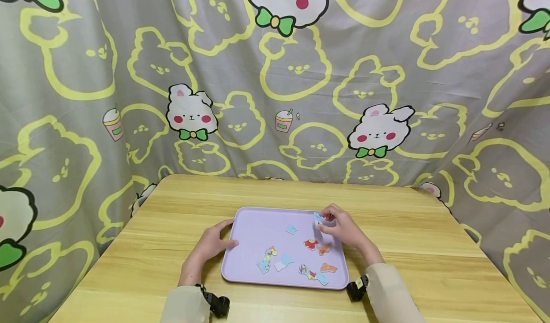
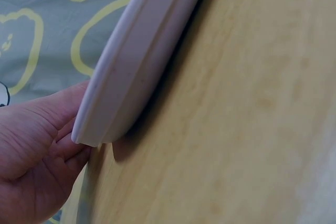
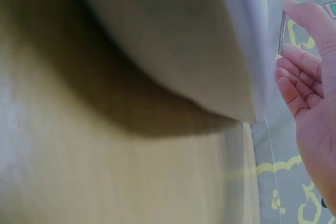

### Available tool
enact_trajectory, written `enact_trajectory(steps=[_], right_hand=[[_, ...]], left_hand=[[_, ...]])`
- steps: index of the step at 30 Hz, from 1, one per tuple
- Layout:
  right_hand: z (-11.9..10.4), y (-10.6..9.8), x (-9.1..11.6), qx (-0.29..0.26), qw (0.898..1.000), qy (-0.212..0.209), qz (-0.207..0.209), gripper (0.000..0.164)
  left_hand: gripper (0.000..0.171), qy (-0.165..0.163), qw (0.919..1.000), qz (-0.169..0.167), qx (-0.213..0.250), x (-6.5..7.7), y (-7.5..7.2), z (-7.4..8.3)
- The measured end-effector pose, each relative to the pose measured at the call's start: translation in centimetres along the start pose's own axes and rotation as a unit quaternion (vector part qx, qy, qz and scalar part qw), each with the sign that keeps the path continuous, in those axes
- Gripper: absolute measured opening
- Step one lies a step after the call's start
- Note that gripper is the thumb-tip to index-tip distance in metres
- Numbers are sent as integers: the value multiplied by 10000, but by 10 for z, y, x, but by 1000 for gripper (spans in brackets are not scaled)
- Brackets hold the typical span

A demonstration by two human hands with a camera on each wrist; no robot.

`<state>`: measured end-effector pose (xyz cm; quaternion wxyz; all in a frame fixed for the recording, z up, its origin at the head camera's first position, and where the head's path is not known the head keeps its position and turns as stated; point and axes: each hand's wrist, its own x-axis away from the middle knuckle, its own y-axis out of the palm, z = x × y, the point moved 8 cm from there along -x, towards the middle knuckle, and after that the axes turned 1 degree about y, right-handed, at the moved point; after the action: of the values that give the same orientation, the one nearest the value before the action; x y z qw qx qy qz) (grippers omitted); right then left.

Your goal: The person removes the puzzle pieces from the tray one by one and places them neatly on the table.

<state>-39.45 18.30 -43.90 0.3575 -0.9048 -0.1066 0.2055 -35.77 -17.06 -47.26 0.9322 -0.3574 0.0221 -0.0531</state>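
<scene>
A lilac tray (image 1: 253,227) lies on the table, and my left hand (image 1: 211,243) grips its left rim. The left wrist view has the thumb of that hand (image 2: 37,150) over the tray's rim (image 2: 123,66) with fingers below. Above the tray's far right part, my right hand (image 1: 345,226) pinches a light blue and white puzzle piece (image 1: 318,219) between thumb and finger. Only its thin edge (image 3: 282,31) shows in the right wrist view. A blue piece (image 1: 291,229) lies left of this hand; a red piece (image 1: 311,244) and an orange piece (image 1: 324,249) lie nearer me.
Along the tray's near side lie a joined colourful strip (image 1: 267,261), a blue and white piece (image 1: 284,262), another joined strip (image 1: 313,274) and an orange piece (image 1: 328,267). The wooden table (image 1: 172,218) extends around the tray, and a patterned curtain (image 1: 240,75) hangs behind.
</scene>
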Motion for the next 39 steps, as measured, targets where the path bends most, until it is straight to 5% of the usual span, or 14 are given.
enact_trajectory(steps=[39], right_hand=[[21,-22,17,161,9997,21,177,27]], left_hand=[[67,-62,10000,-72,10,1,-1,1]])
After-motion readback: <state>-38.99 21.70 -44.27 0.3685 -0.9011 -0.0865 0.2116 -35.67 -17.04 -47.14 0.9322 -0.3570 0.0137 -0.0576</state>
